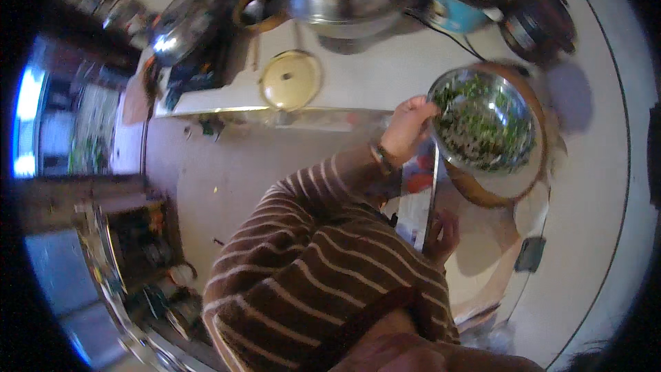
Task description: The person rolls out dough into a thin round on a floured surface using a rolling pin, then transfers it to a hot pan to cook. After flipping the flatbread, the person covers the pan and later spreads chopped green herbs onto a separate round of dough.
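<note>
My left hand (410,126) grips the near left rim of a shiny metal bowl (439,85). Chopped green leaves (477,129), mixed with darker bits, are spread inside it. The bowl is above a round wooden cutting board (539,170), whose brown edge shows around its right and lower sides. Whether they touch cannot be told. My right hand (445,232) is low by the counter's front edge, blurred and partly hidden behind my striped sleeve. Its fingers look loosely bent, and nothing can be made out in them.
A pale yellow lid (289,82) is at the counter's edge. Behind stand a large steel pot (346,2), a teal rice cooker (457,8), a dark appliance (539,20) and a shiny lidded pan (186,23). A black cord (446,33) crosses the counter. A small dark rectangular object (530,254) lies right.
</note>
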A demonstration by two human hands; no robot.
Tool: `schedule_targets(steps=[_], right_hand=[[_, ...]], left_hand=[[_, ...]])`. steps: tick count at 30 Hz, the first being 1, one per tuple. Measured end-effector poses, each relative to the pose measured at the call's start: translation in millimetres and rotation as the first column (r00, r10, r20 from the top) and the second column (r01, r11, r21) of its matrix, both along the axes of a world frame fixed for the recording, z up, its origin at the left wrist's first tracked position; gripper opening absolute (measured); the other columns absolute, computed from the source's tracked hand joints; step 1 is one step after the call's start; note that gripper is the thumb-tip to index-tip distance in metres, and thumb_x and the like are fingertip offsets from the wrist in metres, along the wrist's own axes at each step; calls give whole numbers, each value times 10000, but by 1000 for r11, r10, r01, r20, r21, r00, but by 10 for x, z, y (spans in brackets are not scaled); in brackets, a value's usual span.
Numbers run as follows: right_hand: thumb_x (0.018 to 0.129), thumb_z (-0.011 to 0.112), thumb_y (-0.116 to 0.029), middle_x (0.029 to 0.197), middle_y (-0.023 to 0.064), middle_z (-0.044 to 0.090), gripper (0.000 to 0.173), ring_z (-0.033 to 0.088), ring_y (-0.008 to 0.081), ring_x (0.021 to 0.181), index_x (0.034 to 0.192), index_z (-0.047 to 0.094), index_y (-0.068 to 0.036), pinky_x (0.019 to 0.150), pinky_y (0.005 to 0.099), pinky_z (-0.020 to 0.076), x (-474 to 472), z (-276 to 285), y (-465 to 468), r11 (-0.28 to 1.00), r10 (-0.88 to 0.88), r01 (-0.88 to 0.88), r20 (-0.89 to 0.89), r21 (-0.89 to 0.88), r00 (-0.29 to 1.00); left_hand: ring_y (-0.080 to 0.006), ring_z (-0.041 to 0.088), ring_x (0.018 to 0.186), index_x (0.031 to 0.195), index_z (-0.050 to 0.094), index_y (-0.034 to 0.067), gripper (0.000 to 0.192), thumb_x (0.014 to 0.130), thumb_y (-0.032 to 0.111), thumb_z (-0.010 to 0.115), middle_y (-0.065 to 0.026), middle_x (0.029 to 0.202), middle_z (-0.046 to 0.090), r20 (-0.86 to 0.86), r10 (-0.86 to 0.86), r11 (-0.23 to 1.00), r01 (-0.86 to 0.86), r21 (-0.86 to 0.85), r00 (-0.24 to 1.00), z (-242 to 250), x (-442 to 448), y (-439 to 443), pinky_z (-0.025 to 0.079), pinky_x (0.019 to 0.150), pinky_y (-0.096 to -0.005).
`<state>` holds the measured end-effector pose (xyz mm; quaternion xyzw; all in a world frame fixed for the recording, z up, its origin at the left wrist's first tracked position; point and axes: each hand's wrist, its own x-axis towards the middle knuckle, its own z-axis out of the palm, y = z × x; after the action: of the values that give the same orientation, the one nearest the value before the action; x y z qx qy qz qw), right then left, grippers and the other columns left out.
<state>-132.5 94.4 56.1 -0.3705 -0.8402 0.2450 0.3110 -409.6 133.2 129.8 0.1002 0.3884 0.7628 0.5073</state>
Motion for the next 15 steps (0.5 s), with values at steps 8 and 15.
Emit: schedule_targets(steps=[8,15], right_hand=[[909,553,6,977,186,681,197,666,342,915,1074,660,2,804,387,542,-522,214,370,923,382,-384,137,-16,914],[935,647,-73,985,155,671,179,677,304,863,1103,669,-15,746,372,535,-2937,547,-683,701,713,-712,-1,37,702]], left_hand=[[-174,651,981,1200,604,18,318,907,134,564,-74,1108,670,91,354,935,-356,9,931,-242,-837,-1782,542,848,-311],[-249,630,1093,1277,551,-15,420,916,199,552,-137,1211,625,-307,729,639,-769,-18,612,-695,-2054,-4296,538,932,-407]])
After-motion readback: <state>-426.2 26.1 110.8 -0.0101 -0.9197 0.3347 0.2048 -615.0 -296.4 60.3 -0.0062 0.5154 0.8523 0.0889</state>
